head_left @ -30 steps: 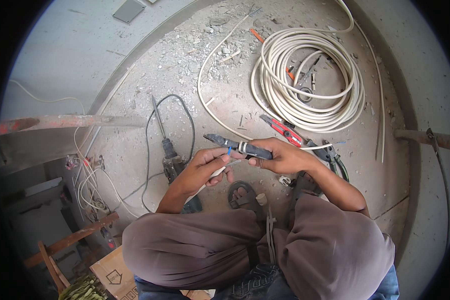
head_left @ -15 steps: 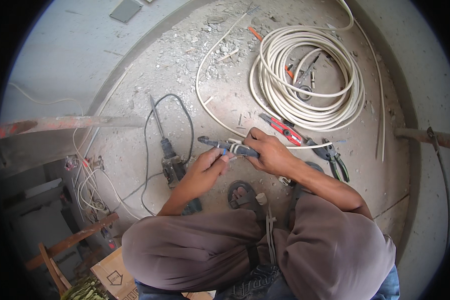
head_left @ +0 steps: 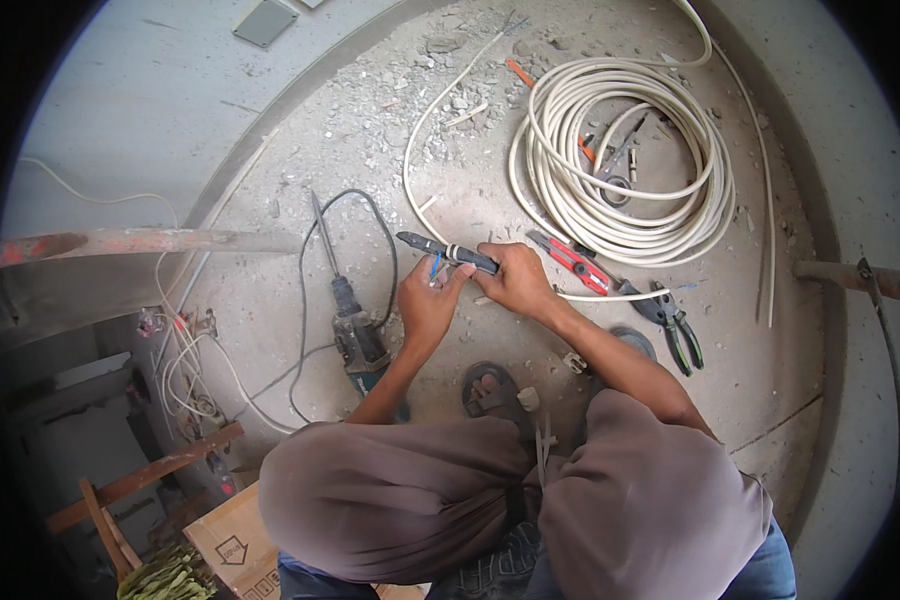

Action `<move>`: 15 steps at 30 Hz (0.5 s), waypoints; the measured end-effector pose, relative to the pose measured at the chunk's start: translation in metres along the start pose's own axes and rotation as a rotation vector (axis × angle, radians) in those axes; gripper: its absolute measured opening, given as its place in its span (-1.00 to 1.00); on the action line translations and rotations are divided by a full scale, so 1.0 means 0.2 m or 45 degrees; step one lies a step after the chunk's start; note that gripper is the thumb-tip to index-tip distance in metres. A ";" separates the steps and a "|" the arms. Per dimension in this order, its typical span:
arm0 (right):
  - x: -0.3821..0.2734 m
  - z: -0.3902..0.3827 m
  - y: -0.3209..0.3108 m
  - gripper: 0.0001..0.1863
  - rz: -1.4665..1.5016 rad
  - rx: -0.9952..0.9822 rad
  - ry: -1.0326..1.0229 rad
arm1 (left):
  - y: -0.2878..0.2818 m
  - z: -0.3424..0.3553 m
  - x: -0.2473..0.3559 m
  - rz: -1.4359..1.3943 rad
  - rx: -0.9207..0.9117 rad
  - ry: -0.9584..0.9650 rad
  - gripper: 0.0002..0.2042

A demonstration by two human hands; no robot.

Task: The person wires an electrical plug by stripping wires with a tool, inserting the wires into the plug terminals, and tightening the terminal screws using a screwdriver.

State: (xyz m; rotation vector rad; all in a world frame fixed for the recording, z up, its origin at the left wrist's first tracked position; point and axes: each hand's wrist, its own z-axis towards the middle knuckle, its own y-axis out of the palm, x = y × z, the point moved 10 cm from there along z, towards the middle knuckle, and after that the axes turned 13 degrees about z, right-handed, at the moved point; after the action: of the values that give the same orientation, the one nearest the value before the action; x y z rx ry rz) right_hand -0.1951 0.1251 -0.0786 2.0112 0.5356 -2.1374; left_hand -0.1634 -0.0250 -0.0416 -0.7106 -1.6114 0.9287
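My right hand (head_left: 518, 282) is wrapped round the end of a slim, dark hand tool with pale bands (head_left: 430, 246); I cannot make out its kind. The tool points left across the fingers of my left hand (head_left: 431, 303). Those fingers pinch a thin blue wire (head_left: 436, 265) just below the tool. A white cable (head_left: 408, 165) curves down from the far floor to behind the tool. Another cable end (head_left: 625, 296) stretches right of my right hand, with thin bluish wires at its tip. Beside it lie a red utility knife (head_left: 574, 266) and pliers with black-green handles (head_left: 678, 340).
A large coil of white cable (head_left: 550, 200) lies at the far right. Left of my hands is a demolition hammer (head_left: 358, 340) with a dark cord. Rubble (head_left: 450, 85) covers the far floor. A pipe (head_left: 160, 241) crosses at left; a cardboard box (head_left: 228, 545) sits lower left.
My left hand has turned more upright, and the blue wire now shows below the tool. The tool has tilted, its right end lower. My right hand stays on it; the view has shifted slightly.
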 end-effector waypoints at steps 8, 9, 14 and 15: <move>0.30 0.10 -0.18 -0.63 0.530 0.573 0.421 | 0.09 -0.07 0.04 -0.017 0.035 -0.071 -0.59; 0.30 0.13 -0.17 -0.63 0.568 0.498 0.387 | 0.10 -0.08 0.05 -0.050 0.017 -0.010 -0.56; 0.26 0.03 -0.19 -0.65 0.729 0.192 0.461 | 0.02 -0.07 0.16 -0.130 -0.102 0.193 -0.71; 0.27 -0.02 -0.20 -0.66 0.701 0.194 0.450 | -0.01 -0.08 0.20 -0.037 -0.096 0.273 -0.73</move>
State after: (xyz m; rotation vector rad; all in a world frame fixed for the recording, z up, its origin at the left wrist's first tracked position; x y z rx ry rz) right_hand -0.2090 0.1703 -0.1266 2.2886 -0.1469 -1.5484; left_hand -0.1577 0.0091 -0.0179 -0.8089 -1.4684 0.7469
